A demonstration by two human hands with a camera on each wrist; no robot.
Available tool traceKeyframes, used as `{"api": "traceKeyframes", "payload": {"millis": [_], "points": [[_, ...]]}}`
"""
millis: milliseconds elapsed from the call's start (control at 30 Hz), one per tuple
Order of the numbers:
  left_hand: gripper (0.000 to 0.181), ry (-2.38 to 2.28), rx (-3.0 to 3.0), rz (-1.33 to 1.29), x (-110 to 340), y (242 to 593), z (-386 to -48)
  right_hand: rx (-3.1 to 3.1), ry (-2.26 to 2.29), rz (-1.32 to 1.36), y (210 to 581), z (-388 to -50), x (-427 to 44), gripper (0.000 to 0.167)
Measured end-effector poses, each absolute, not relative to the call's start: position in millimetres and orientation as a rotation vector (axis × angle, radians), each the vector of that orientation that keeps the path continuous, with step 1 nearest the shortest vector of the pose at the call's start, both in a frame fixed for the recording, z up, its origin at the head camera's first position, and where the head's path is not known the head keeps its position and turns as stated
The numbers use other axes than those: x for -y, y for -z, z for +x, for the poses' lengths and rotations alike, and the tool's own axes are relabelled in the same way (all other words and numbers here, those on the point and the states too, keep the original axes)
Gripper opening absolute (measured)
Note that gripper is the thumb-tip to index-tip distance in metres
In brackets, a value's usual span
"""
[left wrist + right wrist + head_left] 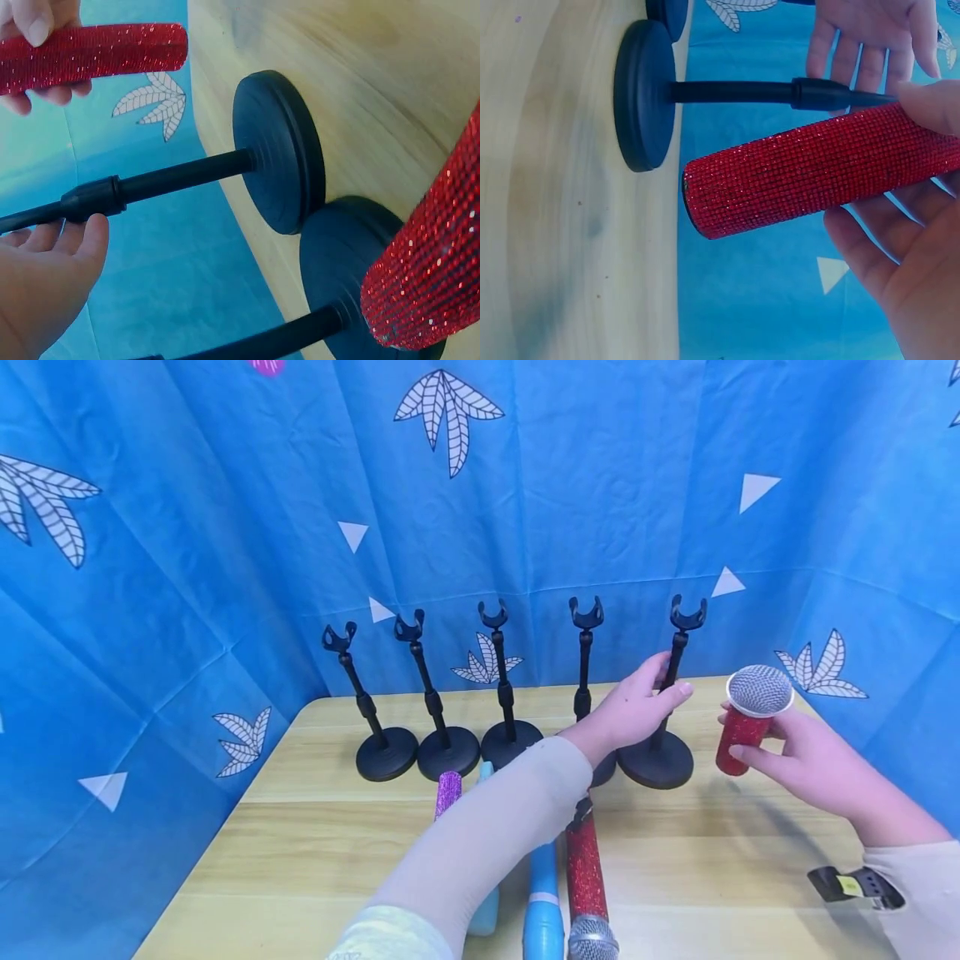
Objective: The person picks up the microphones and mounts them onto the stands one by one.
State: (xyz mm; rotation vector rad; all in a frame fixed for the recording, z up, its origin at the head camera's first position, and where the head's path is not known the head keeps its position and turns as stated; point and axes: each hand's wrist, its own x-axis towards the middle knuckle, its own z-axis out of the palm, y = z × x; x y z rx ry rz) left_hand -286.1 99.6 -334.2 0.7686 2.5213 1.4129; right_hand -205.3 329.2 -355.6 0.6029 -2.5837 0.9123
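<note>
In the head view my right hand (817, 764) grips a red glittery microphone (741, 739) by its handle, its silver mesh head upward, to the right of the rightmost black microphone stand (656, 760). The handle's lower end (742, 187) hangs free of any stand in the right wrist view. My left hand (630, 706) is at the pole of that rightmost stand, fingers passing behind it and extended, thumb apart. Whether the fingers touch the pole I cannot tell. The stand is upright, and its cradle (688, 614) holds nothing.
Several more black stands (386, 756) line the table's back to the left, with bare cradles. Nearer lie another red microphone (587, 868), a blue one (543, 918), a purple handle (448, 789) and a teal item (486, 914), partly behind my left sleeve. Blue cloth (600, 510) surrounds the wooden table (300, 860).
</note>
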Motion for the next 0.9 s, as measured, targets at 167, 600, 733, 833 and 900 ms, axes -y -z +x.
{"api": "traceKeyframes", "payload": {"millis": [167, 600, 733, 833, 900], "points": [[0.061, -1.359, -2.544, 0.821, -101, 334, -279, 2.649, -0.942, 0.453, 347, -204, -331, 0.053], [0.030, -1.322, -2.534, 0.896, -89, 326, -255, 2.484, -1.110, 0.305, 326, -213, -323, 0.053], [0.029, -1.358, -2.507, 0.913, -83, 324, -252, 2.352, -1.214, 0.385, 316, -216, -315, 0.052], [0.031, -1.429, -2.448, 0.963, -78, 323, -251, 2.253, -1.265, 0.482, 306, -218, -306, 0.054], [0.028, -1.506, -2.356, 1.011, -77, 321, -251, 2.194, -1.291, 0.528, 299, -219, -299, 0.056]]}}
